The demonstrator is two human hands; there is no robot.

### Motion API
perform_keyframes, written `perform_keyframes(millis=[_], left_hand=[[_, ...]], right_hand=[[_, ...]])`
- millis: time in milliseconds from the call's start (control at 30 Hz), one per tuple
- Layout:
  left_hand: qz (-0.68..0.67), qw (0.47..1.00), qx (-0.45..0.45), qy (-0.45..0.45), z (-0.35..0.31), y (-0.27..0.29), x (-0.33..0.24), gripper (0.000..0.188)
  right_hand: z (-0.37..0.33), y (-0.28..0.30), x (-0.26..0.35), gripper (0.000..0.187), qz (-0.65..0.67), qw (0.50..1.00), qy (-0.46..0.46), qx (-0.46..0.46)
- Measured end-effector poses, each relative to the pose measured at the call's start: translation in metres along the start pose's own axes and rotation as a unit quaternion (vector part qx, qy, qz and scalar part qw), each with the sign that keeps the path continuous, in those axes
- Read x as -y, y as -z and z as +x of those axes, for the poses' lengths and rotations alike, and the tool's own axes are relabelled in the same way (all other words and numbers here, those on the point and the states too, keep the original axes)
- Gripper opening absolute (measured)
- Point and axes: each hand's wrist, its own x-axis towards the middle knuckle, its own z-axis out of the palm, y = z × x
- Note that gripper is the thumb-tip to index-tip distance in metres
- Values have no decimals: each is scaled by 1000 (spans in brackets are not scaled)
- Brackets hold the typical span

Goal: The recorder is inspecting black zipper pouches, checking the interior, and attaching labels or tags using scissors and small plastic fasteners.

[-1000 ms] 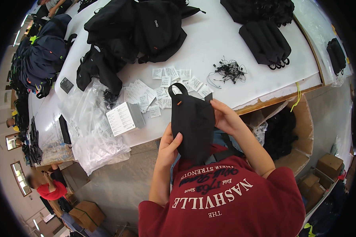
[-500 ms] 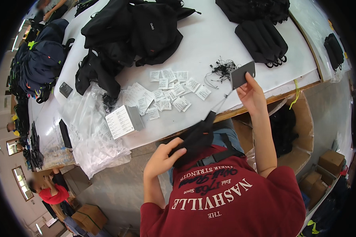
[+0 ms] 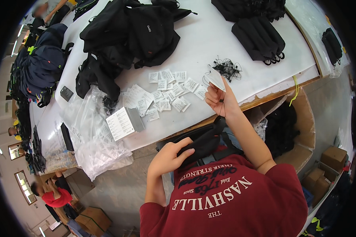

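Note:
My left hand [image 3: 168, 157] grips a small black bag [image 3: 205, 144] with a strap and buckle, held close to my body below the table edge. In my right hand [image 3: 222, 102], above the table edge, is a hang tag [image 3: 215, 79], its pale face now showing. A thin dark cord runs from the tag past my right hand toward the bag's upper end; how it is fastened cannot be made out. Just beyond the tag lies a tangle of black tag strings [image 3: 228, 70]. Small white printed labels [image 3: 170, 94] are scattered to its left, beside a stack of printed cards [image 3: 122, 124].
Black bags [image 3: 152, 35] are heaped at the back of the white table [image 3: 201, 43], with folded black bags [image 3: 259, 39] at back right. Crumpled clear plastic [image 3: 95, 138] hangs over the left edge. An open carton [image 3: 304, 130] holds dark items below right. Other people work at left.
My right hand has moved left and nearer, turning the tag from its dark face to its pale one. My left hand still grips the bag, shifted slightly right.

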Motion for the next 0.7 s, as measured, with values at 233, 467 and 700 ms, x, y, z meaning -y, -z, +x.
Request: perform_keyframes(millis=[233,467,700], left_hand=[[6,1000,19,22,1,2,-3,20],[69,994,-44,-72,1,-1,-13,18],[250,948,-180,-79,6,-1,-31,16]], right_hand=[[-10,4,-2,39,19,1000,-6,7],[-11,-19,7,39,-321,921,189,-115],[-55,-69,16,32,-842,487,151,178]])
